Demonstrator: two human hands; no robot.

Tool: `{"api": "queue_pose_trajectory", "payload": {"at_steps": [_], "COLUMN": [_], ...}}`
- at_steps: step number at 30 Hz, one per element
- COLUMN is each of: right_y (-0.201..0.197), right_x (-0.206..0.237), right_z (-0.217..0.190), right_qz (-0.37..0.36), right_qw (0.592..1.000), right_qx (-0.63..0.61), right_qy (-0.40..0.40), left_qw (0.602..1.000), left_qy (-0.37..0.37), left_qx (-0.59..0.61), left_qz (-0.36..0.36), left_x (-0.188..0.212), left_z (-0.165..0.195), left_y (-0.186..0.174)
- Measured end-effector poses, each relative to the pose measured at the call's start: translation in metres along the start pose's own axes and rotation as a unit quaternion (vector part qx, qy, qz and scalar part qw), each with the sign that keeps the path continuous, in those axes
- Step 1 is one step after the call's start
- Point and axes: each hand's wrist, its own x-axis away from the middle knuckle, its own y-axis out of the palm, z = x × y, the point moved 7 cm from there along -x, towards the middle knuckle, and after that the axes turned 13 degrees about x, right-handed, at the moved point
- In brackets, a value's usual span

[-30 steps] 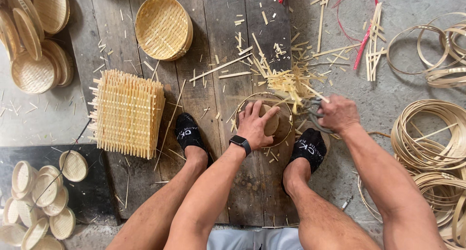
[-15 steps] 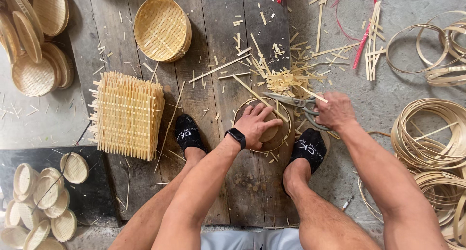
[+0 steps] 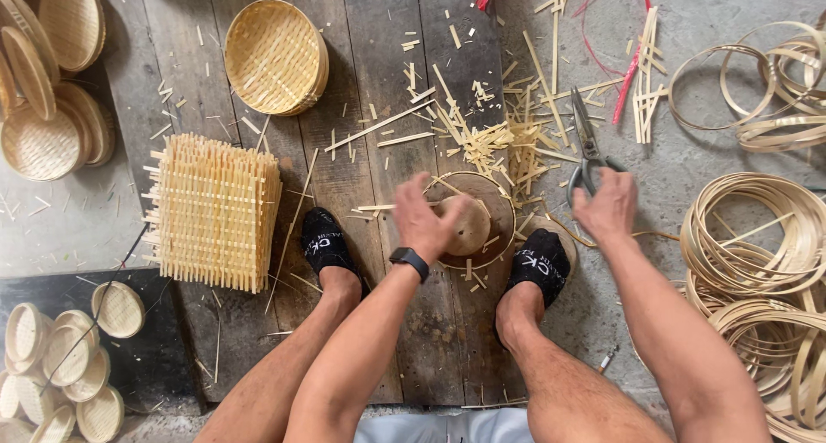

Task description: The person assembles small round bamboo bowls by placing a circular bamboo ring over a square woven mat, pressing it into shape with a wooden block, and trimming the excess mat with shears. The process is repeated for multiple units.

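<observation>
Left hand (image 3: 423, 219) clamped on round basket rim (image 3: 499, 204) — right hand (image 3: 607, 206) gripping scissors (image 3: 587, 146) just beside.

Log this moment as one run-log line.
left hand: pressing round form inside bamboo hoop | right hand: holding scissors, blades pointing away | feet: flanking hoop | woven mats: stacked left

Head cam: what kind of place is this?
Likely a bamboo-basket weaving workshop, worked on the floor: a stack of woven mats, round woven trays, coiled bamboo hoops, and offcut strips scattered about.

Both hands (image 3: 423, 221) (image 3: 605, 206) forward, fingers curled.
</observation>
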Motion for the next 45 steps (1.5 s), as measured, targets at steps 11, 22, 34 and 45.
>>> {"api": "queue_pose_trajectory", "payload": {"at_steps": [11,22,34,45], "right_y": [0.022,0.053,0.054,0.049], "right_x": [0.031,0.018,0.044,0.049], "right_z": [-0.095,-0.079,-0.073,-0.076], "right_qz": [-0.168,-0.212,-0.263,-0.218], "right_qw": [0.936,0.889,0.864,0.865], "right_qx": [-0.308,-0.405,-0.428,-0.449], "right_qy": [-0.041,-0.006,0.014,0.046], "left_qw": [0.990,0.997,0.939,0.915], "left_qy": [-0.096,-0.074,-0.222,-0.285], "left_qx": [0.025,0.033,0.264,0.275], "left_qz": [-0.104,-0.019,-0.004,0.081], "left_x": [-0.071,-0.072,-0.008,-0.005], "left_z": [-0.017,-0.009,-0.117,-0.127], "left_y": [0.035,0.046,0.000,0.001]}}
